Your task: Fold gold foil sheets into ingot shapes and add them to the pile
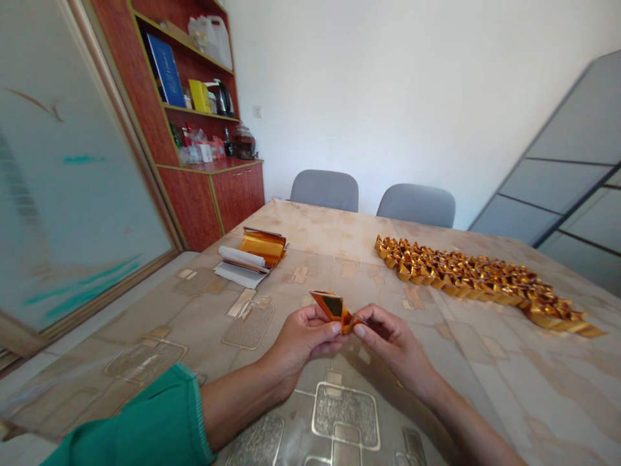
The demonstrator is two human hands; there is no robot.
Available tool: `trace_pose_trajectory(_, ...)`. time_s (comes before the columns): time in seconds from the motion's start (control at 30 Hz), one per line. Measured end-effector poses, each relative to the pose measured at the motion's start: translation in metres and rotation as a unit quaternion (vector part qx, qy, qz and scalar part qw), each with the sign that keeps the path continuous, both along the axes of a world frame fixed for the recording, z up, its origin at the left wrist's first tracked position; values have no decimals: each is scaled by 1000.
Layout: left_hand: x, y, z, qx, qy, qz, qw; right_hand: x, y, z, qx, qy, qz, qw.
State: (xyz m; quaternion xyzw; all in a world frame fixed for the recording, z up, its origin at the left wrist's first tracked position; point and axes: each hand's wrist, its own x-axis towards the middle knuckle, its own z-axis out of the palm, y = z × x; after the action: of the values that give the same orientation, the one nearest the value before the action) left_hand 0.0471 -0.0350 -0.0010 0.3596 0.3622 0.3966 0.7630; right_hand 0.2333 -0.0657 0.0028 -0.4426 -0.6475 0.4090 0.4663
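A partly folded piece of gold foil paper [330,305] is held up between my two hands, above the near middle of the table. My left hand [310,333] pinches its lower left part between thumb and fingers. With thumb and forefinger, my right hand [385,333] grips the right end of the same piece. Its upper left corner stands up as a point, and my fingers hide part of the lower edge. Beyond my left hand lies a curled stack of gold foil sheets [262,246] with white backs. Rows of folded gold foil ingots [466,275] stand to the right.
The table [291,395] has a patterned beige cover. Two grey chairs [325,189] [416,204] stand at its far side, near the white wall. To the left are a reddish wooden cabinet [189,200] with filled shelves and a frosted sliding door [72,162].
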Motion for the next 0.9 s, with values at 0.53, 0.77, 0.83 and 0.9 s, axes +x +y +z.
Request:
trace_pose_trajectory(0.53,-2,5,0,41,3,47,998,15,4,6,149,-124,74,978)
trace_pose_trajectory(0.77,1,1,-3,91,13,33,995,5,2,3,100,-126,5,987)
trace_pose_trajectory(0.83,3,1,-3,97,14,27,995,1,2,0,78,-112,-30,990)
trace_pose_trajectory(0.9,4,0,-4,95,13,22,995,-3,2,-1,59,-99,-54,992)
